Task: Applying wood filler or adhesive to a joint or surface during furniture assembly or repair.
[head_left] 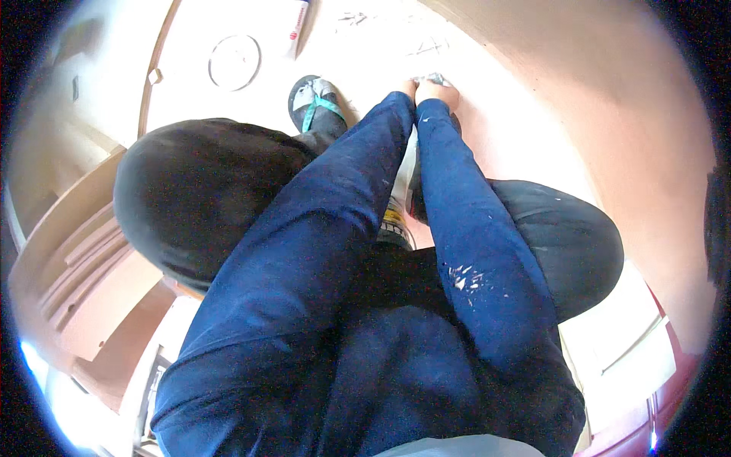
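Both my arms, in dark blue sleeves with pale flecks on the right one, stretch forward and meet low near the floor. My right hand [441, 94] looks closed, with a small crumpled grey-white thing [436, 78] at its fingers; its kind is too washed out to tell. Right beside it, my left hand [410, 89] touches the same spot with its fingers drawn together. Most of that hand is hidden by its sleeve. My left foot, in a sandal with turquoise straps [312, 107], rests on the floor to the left of the hands.
A thin ring-shaped loop [234, 62] lies on the bright floor [343, 46], near a white and blue package [293, 30]. Scattered scraps [428, 47] lie beyond my hands. A pinkish-tan wall or panel [594, 91] curves along the right. Wooden boards [84, 259] stand at the left.
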`<state>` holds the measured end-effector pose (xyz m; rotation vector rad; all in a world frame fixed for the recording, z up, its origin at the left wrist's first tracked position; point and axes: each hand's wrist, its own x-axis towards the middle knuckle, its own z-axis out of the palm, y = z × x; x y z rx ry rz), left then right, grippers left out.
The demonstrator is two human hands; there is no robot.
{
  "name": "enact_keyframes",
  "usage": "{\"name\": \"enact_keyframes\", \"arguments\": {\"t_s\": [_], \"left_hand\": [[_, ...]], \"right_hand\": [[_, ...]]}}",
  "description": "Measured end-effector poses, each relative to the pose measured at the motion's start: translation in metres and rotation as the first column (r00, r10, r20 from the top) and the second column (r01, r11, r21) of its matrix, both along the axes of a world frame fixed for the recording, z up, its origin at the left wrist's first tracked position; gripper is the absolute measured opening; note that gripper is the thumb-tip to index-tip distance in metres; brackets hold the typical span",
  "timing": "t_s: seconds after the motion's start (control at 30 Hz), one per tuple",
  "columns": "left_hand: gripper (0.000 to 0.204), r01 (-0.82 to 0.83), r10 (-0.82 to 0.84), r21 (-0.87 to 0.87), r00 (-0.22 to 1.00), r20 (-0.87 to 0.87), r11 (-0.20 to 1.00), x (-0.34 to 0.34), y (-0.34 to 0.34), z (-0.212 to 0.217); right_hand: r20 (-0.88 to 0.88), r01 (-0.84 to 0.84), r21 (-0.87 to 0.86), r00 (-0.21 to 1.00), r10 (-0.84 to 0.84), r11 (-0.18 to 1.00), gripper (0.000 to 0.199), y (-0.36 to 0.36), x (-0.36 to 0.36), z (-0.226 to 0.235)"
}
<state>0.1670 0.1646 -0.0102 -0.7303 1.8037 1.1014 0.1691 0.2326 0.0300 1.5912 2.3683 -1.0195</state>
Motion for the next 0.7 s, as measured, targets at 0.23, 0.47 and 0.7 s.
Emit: {"name": "enact_keyframes", "arguments": {"t_s": [0.23,0.47,0.7], "left_hand": [[0.052,-0.056,0.058,-0.030,0.996,0.070,0.998,0.055,-0.050,0.013],[0.052,-0.088,0.090,-0.030,0.993,0.078,0.996,0.042,-0.049,0.014],[0.052,-0.079,0.081,-0.022,0.993,0.080,0.997,0.011,-0.035,0.005]], "right_hand": [[0.133,0.010,-0.004,0.991,-0.010,1.000,0.033,-0.047,0.054,0.020],[0.101,0.117,-0.040,0.989,-0.112,0.992,0.035,-0.054,0.034,0.052],[0.036,0.144,-0.053,0.989,-0.142,0.988,0.029,-0.047,0.002,0.048]]}}
